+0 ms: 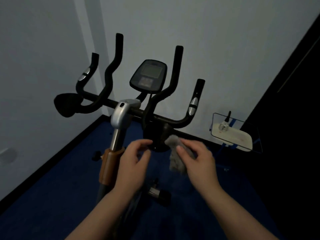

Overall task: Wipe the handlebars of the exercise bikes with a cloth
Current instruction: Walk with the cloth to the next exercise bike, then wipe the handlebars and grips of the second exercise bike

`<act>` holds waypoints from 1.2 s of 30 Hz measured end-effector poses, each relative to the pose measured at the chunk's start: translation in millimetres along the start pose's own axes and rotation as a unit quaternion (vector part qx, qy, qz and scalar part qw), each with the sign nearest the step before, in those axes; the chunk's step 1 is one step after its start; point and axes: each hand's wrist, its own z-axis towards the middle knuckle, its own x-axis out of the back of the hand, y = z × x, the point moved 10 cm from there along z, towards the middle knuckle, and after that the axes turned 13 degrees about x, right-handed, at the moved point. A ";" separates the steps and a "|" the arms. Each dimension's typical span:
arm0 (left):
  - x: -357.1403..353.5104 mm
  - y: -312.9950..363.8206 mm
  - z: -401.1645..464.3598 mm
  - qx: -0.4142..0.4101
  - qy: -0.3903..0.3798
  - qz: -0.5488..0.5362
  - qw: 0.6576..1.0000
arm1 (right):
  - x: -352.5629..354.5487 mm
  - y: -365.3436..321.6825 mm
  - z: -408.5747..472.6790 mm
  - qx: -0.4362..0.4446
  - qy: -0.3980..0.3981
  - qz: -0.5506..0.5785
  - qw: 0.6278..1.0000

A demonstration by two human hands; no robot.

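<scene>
An exercise bike stands before me with black handlebars [161, 116] that branch into several upright grips and a round elbow pad [66, 104] at the left. A console screen [149, 75] sits above the bar's middle. My right hand [199, 161] grips a grey cloth [176, 153], which hangs down just below the right elbow pad [157, 134]. My left hand [133, 160] hovers beside it, fingers curled and apart, holding nothing, close to the pad's near edge.
A silver and orange stem [117, 129] runs down from the bar. At the right stands a small glass table [232, 134] with a white tray and a small bottle [225, 123]. Blue carpet covers the floor; white walls meet in a corner behind the bike.
</scene>
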 end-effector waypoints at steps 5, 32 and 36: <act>1.3 7.0 47.8 0.008 0.056 -0.031 0.998 | -46.4 -26.8 79.2 0.206 -0.113 -0.178 0.955; -13.3 -33.4 46.0 0.113 0.048 -0.197 0.973 | -113.5 -29.7 83.5 0.377 -0.291 -0.235 0.848; -12.3 -33.1 45.6 0.110 0.047 -0.175 0.977 | -127.9 -26.1 53.7 0.405 -0.442 -0.298 0.743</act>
